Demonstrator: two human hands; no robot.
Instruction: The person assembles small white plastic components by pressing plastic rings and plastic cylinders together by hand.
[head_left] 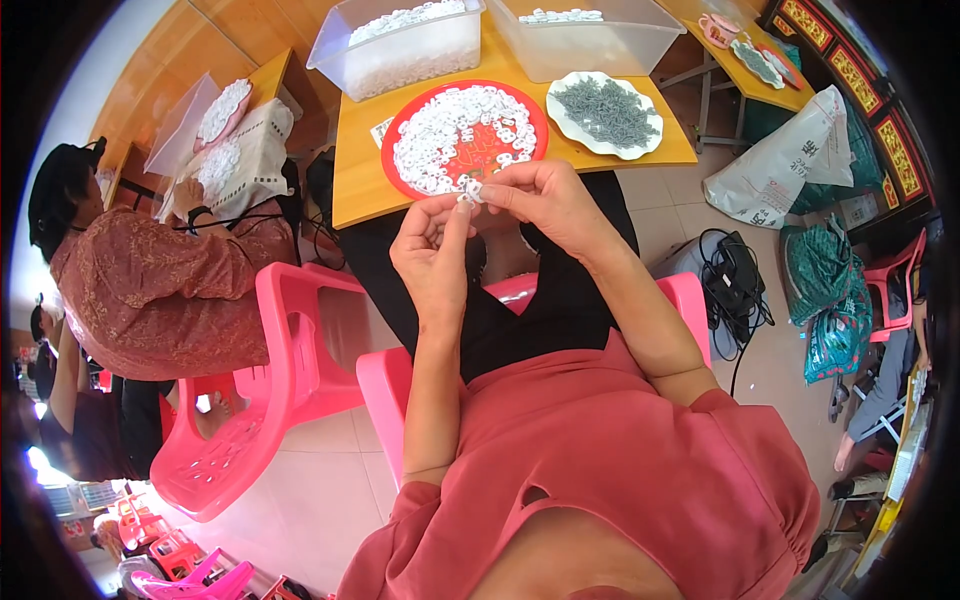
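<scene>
Above my lap, near the table's front edge, both hands meet at small white plastic pieces (469, 190). My left hand (432, 245) is closed, pinching a piece between thumb and fingertips. From the other side my right hand (545, 205) pinches at the same spot; the fingers partly hide what each one grips. Just beyond them lies a round red tray (542, 125) spread with many white plastic pieces (432, 140) that have holes, its printed middle partly bare. To its right, a white scalloped plate (632, 152) bears a heap of thin grey nails or screws (605, 110).
Two translucent bins (415, 65) (590, 52) with white pieces stand at the back of the wooden table (360, 205). At left, another person (170, 280) works beside a pink chair (285, 370). A white sack (775, 165), black cables (735, 285) and green bags (825, 290) lie right.
</scene>
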